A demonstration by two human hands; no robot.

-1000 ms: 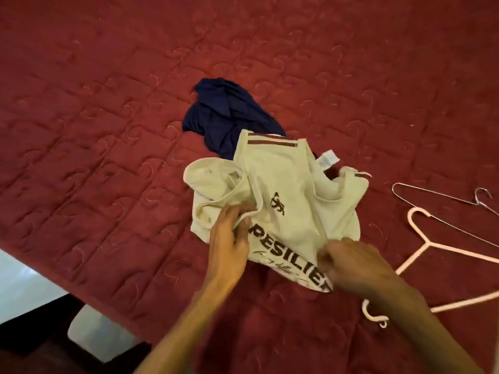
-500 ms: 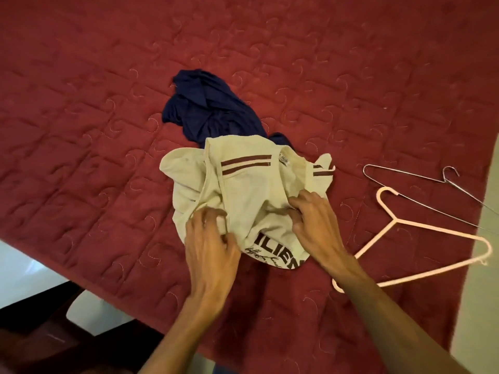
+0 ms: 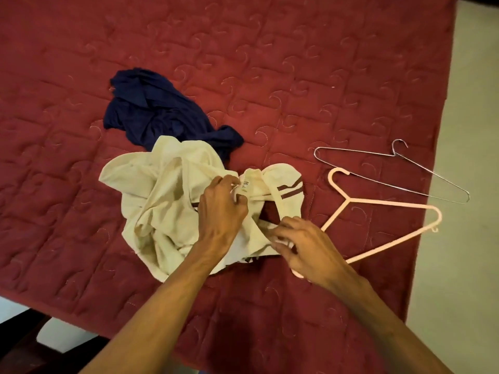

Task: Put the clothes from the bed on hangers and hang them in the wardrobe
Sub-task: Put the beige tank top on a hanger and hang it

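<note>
My left hand (image 3: 221, 209) and right hand (image 3: 305, 247) pinch neckline of crumpled cream cotton T-shirt (image 3: 167, 201); nothing hung yet, dark navy garment (image 3: 162, 114), pink plastic hanger (image 3: 391, 203) unused.

We saw only the person's two arms, and both were bare: the left forearm (image 3: 162, 300) and the right forearm (image 3: 378, 319) showed uncovered skin from the bottom of the view up to the wrists. The left hand (image 3: 221, 211) and the right hand (image 3: 305, 249) were bare as well. Both arms looked lean, with tendons and veins raised along the forearms and ridged across the backs of the hands. The knuckles stood out plainly. The fingers were long and slim; the nails were too blurred for us to judge.
</note>
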